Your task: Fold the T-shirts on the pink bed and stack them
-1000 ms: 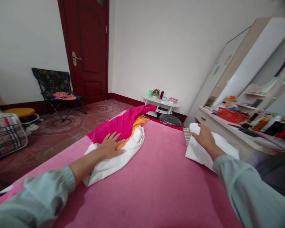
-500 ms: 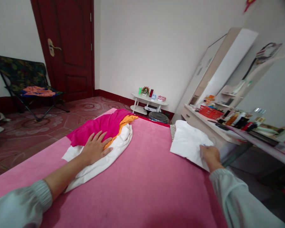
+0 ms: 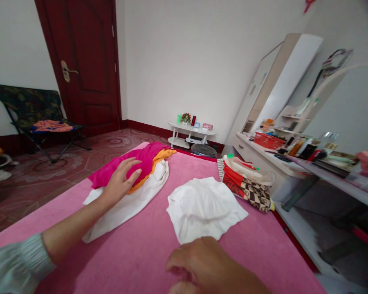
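A crumpled white garment [image 3: 204, 204] lies in the middle of the pink bed cover [image 3: 147, 249]. My right hand [image 3: 202, 261] is close to the camera at its near edge, fingers curled; the cloth narrows toward this hand, whose back hides the grip itself. To the left, my left hand [image 3: 122, 179] has its fingers apart and holds nothing, above a heap of a magenta garment [image 3: 144, 155], an orange cloth [image 3: 158, 158] and a white cloth [image 3: 147, 196]. On the right edge of the bed sits a pile of patterned clothes [image 3: 248, 185] in red, beige and checks.
A dressing table [image 3: 236, 143] with a red basket [image 3: 268, 141] and bottles stands along the right. Beyond the bed is a low white stand [image 3: 191, 128]. A folding chair [image 3: 27, 104] bearing an orange cloth is at the left, near a dark red door [image 3: 86, 65].
The white garment has come off the right-hand pile to the middle of the bed, uncovering the patterned clothes. My right hand has moved left and nearer; my left hand has lifted slightly.
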A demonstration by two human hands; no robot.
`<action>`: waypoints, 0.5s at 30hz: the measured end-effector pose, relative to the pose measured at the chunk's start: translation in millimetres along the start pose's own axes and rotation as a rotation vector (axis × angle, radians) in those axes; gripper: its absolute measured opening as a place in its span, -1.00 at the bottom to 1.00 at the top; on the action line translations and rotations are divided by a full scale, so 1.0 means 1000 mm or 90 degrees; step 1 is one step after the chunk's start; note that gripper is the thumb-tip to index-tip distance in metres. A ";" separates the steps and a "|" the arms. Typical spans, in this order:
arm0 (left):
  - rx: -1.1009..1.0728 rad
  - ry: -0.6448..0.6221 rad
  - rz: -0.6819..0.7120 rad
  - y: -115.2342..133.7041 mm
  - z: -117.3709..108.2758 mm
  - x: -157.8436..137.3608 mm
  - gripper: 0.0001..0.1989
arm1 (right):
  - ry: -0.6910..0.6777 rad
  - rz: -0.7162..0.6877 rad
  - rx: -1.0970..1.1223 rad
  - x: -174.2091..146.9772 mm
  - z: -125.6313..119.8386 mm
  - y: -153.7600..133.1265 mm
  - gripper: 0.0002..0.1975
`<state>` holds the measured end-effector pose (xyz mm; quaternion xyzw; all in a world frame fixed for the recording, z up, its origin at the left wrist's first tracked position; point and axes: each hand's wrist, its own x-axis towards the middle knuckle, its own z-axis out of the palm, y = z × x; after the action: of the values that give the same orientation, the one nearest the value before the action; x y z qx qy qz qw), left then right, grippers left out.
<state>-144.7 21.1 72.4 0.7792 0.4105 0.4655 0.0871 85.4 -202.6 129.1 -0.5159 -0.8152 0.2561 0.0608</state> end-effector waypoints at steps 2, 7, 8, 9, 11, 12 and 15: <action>-0.059 -0.042 0.063 0.041 -0.003 -0.001 -0.66 | 0.113 0.046 0.051 -0.001 -0.012 0.006 -0.86; -0.114 -0.368 0.207 0.123 0.024 -0.033 -0.48 | 0.567 0.261 -0.068 0.014 -0.026 0.105 -0.62; -0.099 -0.417 0.207 0.132 0.033 -0.040 -0.35 | 0.575 0.320 -0.116 0.014 -0.023 0.130 -0.52; -0.080 -0.447 0.194 0.139 0.043 -0.046 -0.24 | 0.558 0.372 -0.146 0.013 -0.019 0.154 -0.44; -0.032 -0.468 0.147 0.147 0.063 -0.053 -0.14 | 0.522 0.440 -0.150 0.006 -0.010 0.194 -0.37; -0.009 -0.468 0.122 0.148 0.073 -0.055 -0.18 | 0.499 0.451 -0.130 0.002 -0.007 0.208 -0.39; 0.017 -0.474 0.086 0.143 0.096 -0.055 -0.52 | 0.435 0.412 -0.046 -0.009 -0.005 0.232 -0.68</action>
<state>-0.7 -87.9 57.6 0.9215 0.3045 0.1499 0.1888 279.2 -131.0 23.5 -0.8002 -0.5539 0.0489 0.2247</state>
